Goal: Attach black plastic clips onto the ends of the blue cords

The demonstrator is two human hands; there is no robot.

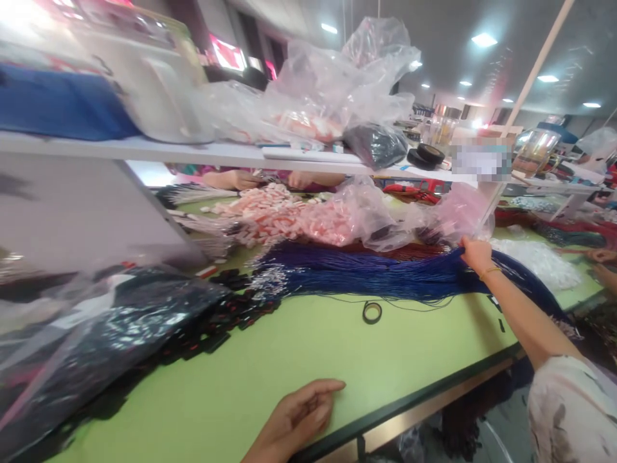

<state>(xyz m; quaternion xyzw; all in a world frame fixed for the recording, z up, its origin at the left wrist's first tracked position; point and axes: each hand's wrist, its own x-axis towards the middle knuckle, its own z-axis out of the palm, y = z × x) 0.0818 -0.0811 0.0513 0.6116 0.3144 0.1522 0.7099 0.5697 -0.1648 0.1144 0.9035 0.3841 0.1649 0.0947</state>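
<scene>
Grip: right hand (pixel 477 255) closed on blue wires (pixel 366 271); left hand (pixel 303 411) half-curled.

Bright ceiling lights (pixel 484 40) shine above a white shelf (pixel 231 153) and a green worktable (pixel 193 399).

"What's your count?"
"1 left hand (pixel 304 411), 1 right hand (pixel 477 255), 1 blue wire bundle (pixel 366 273)."
"Beyond those?"
"1 tape ring (pixel 371 321) on the tabletop (pixel 308 347), 2 black rolls (pixel 426 156) on the shelf (pixel 193 152)."
</scene>
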